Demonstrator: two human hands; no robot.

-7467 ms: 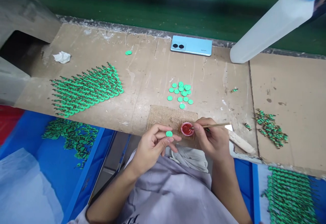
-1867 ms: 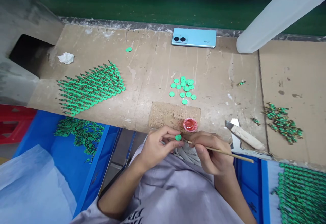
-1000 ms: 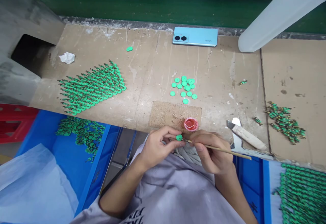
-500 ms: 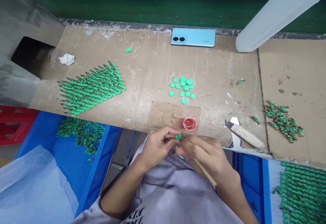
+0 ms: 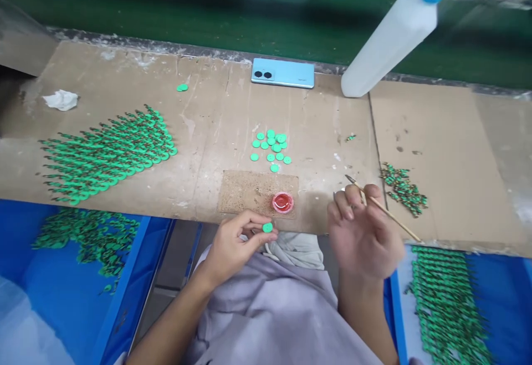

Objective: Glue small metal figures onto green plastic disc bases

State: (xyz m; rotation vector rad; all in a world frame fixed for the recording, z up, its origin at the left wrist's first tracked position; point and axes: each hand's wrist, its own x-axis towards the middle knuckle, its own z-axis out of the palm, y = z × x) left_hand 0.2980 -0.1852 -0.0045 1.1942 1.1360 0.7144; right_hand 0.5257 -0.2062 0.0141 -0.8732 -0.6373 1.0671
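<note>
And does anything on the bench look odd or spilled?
Crumpled white scrap at the far left looks like litter. Two green discs lie away from the cluster. The red pot sits upright; no spill visible.

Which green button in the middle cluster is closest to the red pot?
The green button alone at the front; the others there sit farther back, toward the phone.

The left hand (image 5: 233, 248) pinches a green disc (image 5: 267, 227) just on the near side of the red pot (image 5: 283, 202); the right hand (image 5: 368, 232), right of the pot, holds a thin wooden stick (image 5: 399, 224). Loose green discs (image 5: 274, 147) lie beyond the pot, a blue phone (image 5: 283, 73) farther beyond, and rows of green pieces (image 5: 112, 152) well to its left
</note>
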